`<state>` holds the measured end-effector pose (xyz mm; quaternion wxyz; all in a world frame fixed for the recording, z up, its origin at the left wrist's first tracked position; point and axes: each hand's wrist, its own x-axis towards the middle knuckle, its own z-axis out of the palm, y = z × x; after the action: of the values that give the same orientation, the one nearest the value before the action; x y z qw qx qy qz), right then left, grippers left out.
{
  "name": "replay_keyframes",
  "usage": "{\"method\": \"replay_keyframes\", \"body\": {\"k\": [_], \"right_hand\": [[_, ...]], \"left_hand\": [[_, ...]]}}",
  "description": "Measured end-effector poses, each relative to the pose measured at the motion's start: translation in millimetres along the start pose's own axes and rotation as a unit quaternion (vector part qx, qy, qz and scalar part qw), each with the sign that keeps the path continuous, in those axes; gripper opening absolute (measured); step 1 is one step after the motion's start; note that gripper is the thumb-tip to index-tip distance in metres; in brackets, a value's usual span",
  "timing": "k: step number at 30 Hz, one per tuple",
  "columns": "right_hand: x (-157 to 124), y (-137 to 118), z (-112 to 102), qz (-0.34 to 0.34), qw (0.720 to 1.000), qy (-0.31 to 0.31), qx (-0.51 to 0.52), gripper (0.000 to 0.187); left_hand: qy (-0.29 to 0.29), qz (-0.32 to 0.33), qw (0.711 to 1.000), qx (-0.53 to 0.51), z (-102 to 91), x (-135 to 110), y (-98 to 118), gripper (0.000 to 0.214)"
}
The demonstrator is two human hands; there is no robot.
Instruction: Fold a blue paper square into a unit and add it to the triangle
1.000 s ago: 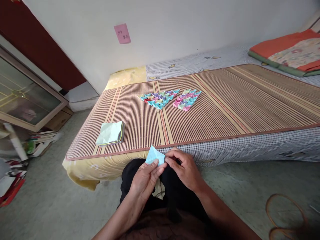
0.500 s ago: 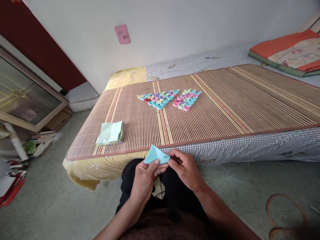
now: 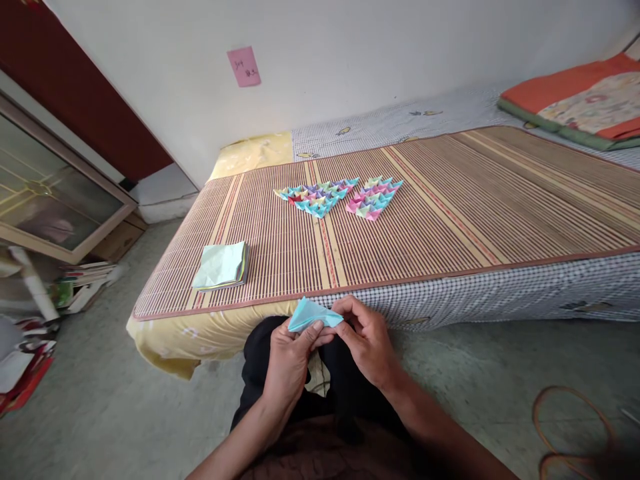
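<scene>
Blue folded paper (image 3: 311, 313) is held over the lap, just in front of the near edge of the bed (image 3: 175, 337). The grip of the left hand (image 3: 290, 357) is clamped on the paper's lower left, and that of the right hand (image 3: 367, 337) on its right tip. On the mat (image 3: 450, 207), well apart from the hands, lie a stack (image 3: 220, 267) of sheets and rows of folded pieces (image 3: 317, 195).

**Blue paper mid-fold**

The light blue folded paper (image 3: 311, 314) was a small, flattened piece with a pointed upper-left corner and visible creases. It was held in the air just in front of the bed's near edge, above the lap, tilted slightly; its exact folded shape was hard to tell.
</scene>
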<state>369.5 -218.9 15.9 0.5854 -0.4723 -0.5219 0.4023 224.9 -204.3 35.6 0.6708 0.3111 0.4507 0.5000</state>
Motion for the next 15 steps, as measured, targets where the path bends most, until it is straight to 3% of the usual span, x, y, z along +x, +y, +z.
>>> {"method": "replay_keyframes", "body": {"k": [6,15], "right_hand": [[3.5,-5.7,-5.8,-0.020,0.997,-0.073,0.033,0.014],[3.3,-3.4,7.6,0.043,0.998,-0.018,0.049,0.012]], "left_hand": [[-0.005,-0.015,1.000,-0.014,-5.2,3.6,-1.6,0.029],[-0.029,0.055,0.998,0.022,-5.7,3.4,-9.4,0.023]]}}
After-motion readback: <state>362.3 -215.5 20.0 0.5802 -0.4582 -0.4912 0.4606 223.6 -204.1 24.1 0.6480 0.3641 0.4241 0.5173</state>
